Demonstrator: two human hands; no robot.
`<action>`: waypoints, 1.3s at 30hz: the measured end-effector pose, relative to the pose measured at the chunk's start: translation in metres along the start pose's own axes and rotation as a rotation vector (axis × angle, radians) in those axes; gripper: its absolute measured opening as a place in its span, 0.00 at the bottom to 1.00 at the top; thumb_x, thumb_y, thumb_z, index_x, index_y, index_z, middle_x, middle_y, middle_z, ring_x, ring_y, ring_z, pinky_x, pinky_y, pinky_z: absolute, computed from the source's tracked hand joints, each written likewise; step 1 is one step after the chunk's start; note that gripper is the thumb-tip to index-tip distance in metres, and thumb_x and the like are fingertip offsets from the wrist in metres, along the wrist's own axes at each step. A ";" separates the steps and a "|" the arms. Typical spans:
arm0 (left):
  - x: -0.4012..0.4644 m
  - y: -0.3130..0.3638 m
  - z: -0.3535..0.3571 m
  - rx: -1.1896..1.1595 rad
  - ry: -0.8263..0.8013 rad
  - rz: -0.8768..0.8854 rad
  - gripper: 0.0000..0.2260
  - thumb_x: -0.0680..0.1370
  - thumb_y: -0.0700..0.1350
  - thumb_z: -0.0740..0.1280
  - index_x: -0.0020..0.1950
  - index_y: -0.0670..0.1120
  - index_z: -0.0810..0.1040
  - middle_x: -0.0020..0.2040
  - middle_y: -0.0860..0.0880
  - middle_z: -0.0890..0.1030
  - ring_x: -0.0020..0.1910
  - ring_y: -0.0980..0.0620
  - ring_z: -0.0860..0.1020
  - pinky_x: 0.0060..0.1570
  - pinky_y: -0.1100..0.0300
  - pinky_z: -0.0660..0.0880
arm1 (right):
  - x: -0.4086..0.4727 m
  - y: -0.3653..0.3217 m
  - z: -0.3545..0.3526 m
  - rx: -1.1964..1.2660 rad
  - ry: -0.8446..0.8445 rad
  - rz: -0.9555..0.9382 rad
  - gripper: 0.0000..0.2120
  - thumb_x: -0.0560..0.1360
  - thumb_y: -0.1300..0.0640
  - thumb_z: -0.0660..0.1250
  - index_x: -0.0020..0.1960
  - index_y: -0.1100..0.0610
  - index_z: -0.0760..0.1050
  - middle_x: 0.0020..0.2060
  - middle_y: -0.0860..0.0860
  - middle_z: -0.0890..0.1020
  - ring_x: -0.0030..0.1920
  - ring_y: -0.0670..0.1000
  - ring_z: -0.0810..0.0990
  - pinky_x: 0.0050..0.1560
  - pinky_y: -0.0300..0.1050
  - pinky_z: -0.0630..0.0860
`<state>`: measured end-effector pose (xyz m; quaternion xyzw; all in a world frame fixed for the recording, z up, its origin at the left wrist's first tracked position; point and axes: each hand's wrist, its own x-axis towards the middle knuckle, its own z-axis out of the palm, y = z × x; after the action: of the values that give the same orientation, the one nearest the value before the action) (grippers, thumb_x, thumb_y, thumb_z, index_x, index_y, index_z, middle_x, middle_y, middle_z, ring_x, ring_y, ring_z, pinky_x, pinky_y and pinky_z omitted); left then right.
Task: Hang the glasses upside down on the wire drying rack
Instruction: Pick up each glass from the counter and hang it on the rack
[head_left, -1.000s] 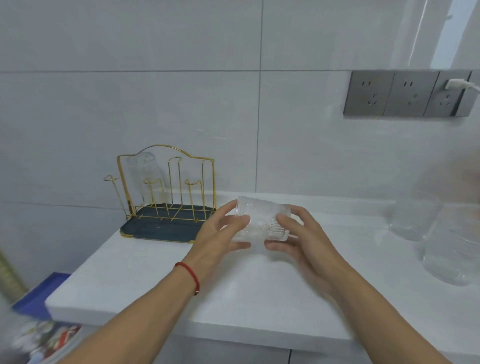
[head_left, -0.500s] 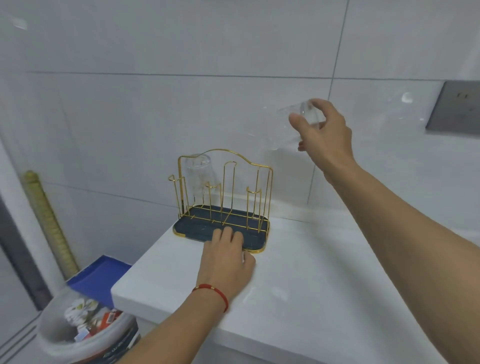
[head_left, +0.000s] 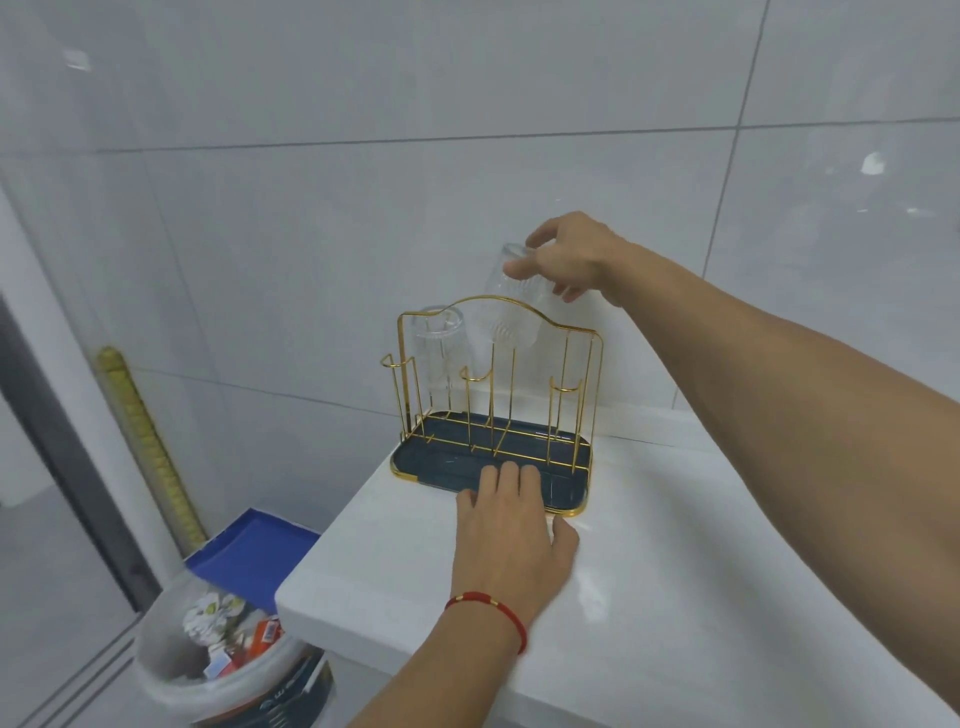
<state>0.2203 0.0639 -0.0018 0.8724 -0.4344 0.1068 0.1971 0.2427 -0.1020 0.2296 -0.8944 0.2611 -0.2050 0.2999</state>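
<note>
A ribbed clear glass (head_left: 506, 306) is being held mouth-down, slightly tilted, by its base in the fingers of the right hand (head_left: 574, 260), above the far middle of the gold wire drying rack (head_left: 493, 395). Its rim is being brought level with the rack's arched top wire; whether a prong is already inside the mouth cannot be told. The left hand (head_left: 511, 525) is being pressed flat and open, gripping nothing, with its fingertips (head_left: 506, 470) on the near edge of the rack's dark drip tray (head_left: 569, 486), apparently steadying it.

Progress: one inverted glass (head_left: 436, 343) is already being carried on the far-left prong. The second is judged to be mid-placement. At least three near prongs are being left unfilled. No further glasses are being shown here, so the remaining count cannot be told.

Clearances: the rack is being kept at the far-left corner of the white counter (head_left: 649, 561), close to the tiled wall (head_left: 363, 208). The counter's left edge is just beside the tray, with an open waste bin (head_left: 228, 654) below it. Open room is being left to the right and above; the hung glass is just beside the descending one.
</note>
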 end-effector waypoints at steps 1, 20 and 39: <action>0.000 0.000 0.000 -0.003 0.003 0.001 0.17 0.77 0.56 0.57 0.61 0.48 0.69 0.57 0.49 0.74 0.58 0.47 0.70 0.60 0.48 0.71 | 0.004 0.002 0.002 -0.019 -0.047 0.002 0.32 0.73 0.45 0.77 0.73 0.55 0.74 0.58 0.55 0.81 0.50 0.56 0.85 0.54 0.50 0.83; 0.000 0.000 0.005 -0.022 0.045 0.013 0.18 0.77 0.55 0.58 0.62 0.48 0.67 0.57 0.49 0.74 0.57 0.48 0.70 0.58 0.47 0.71 | 0.052 0.043 0.020 0.082 -0.566 0.069 0.32 0.62 0.61 0.85 0.64 0.46 0.83 0.64 0.50 0.82 0.65 0.56 0.78 0.55 0.48 0.80; -0.011 0.002 -0.016 -0.307 0.042 0.058 0.14 0.69 0.50 0.62 0.54 0.52 0.73 0.52 0.54 0.75 0.54 0.50 0.71 0.55 0.50 0.69 | -0.166 0.161 -0.023 0.059 0.389 -0.072 0.22 0.76 0.64 0.65 0.69 0.53 0.73 0.60 0.52 0.79 0.45 0.47 0.81 0.46 0.33 0.74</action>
<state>0.2121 0.0779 0.0087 0.8167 -0.4664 0.0629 0.3338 0.0459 -0.1240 0.1076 -0.8375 0.2759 -0.3919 0.2625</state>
